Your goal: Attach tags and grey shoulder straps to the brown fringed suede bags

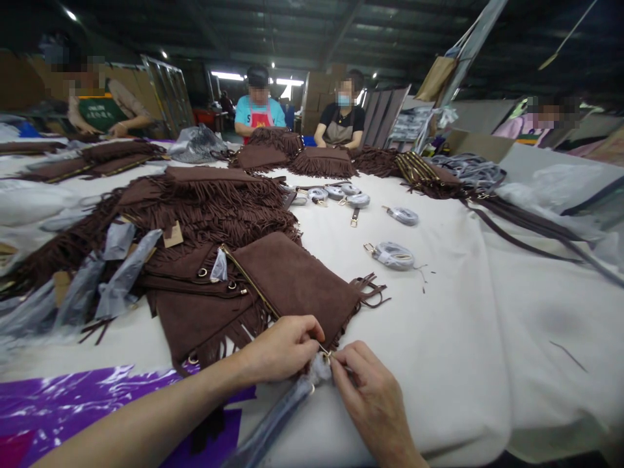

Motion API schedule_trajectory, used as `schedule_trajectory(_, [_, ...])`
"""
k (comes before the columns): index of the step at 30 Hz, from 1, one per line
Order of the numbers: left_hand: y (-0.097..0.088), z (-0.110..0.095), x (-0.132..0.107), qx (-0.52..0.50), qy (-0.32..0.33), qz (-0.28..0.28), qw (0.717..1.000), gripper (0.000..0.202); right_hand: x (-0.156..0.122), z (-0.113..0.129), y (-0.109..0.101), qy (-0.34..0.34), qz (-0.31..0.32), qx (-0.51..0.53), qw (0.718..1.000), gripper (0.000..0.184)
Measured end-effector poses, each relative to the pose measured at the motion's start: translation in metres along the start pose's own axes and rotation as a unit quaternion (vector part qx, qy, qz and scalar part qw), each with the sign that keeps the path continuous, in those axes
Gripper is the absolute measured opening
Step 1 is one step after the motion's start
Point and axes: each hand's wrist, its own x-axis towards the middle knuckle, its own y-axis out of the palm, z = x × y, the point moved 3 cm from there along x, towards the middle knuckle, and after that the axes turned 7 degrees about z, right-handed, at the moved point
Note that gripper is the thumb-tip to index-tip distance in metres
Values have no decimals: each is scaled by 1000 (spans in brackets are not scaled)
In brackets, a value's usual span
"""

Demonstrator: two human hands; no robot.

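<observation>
A brown fringed bag (299,279) with a gold zipper lies in front of me, partly on top of other bags. At its near corner, small gold metal hardware (326,355) sits between my two hands. My left hand (285,348) is closed in a pinch at this hardware, its thumb and index finger together. From the right, my right hand (370,390) pinches the same metal clasp. A plastic-wrapped strap (275,422) runs from the clasp down toward the table's near edge. Whether the clasp is hooked to the bag is hidden by my fingers.
Fringed brown bags (214,201) are heaped at left, with plastic-wrapped pieces (129,273) beside them. Coiled wrapped straps (392,255) lie on the white table (453,338). Purple plastic (88,403) is at near left. More straps (468,172) lie at right. Several people work around the table.
</observation>
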Motion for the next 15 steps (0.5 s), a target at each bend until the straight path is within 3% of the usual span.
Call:
schedule_trajectory(4, [-6, -14, -1, 228, 29, -32, 973, 17, -1, 0, 0, -6, 2, 3, 1000, 25])
schedule_trajectory(8, [2, -16, 1, 373, 27, -5, 927, 16, -1, -1, 1, -1, 13, 10, 1000, 24])
schedule_trajectory(11, [5, -13, 5, 415, 53, 10, 908, 17, 1, -4, -3, 7, 34, 27, 999, 21])
schedule_trajectory(15, [-12, -12, 10, 367, 65, -48, 927, 13, 10, -10, -19, 48, 99, 111, 988, 20])
